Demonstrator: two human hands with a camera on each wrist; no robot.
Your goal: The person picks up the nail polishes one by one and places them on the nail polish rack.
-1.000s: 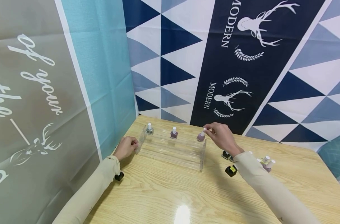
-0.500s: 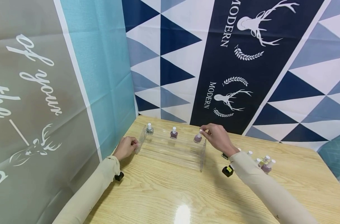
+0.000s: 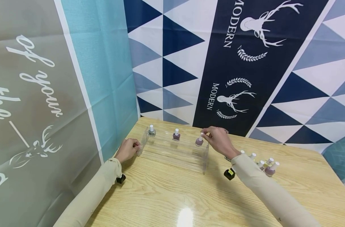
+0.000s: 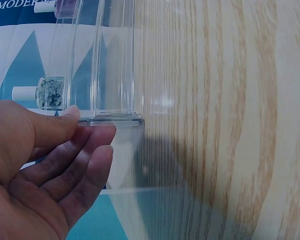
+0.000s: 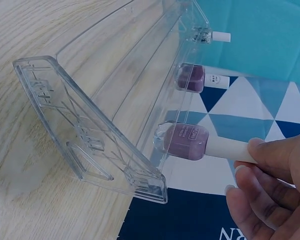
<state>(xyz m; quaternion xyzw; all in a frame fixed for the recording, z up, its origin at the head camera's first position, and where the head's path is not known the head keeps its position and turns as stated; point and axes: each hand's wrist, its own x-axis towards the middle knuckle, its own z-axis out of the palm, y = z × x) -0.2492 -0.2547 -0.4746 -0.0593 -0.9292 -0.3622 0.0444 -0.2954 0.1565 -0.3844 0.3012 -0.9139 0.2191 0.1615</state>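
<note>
The grip of the right hand [image 3: 219, 141] pinches the mauve bottle [image 5: 187, 141] by its cap [image 5: 230, 149], likely keeping its base [image 5: 162, 139] free, at the rear of the clear rack [image 3: 172, 151]. The left hand [image 3: 128, 149] pinches the rack's end panel [image 4: 117, 119], probably steadying it on the bench [image 3: 161, 195].

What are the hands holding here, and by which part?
Right hand: a mauve polish bottle, by its white cap. Left hand: the clear rack, pinched at its left end panel.
</note>
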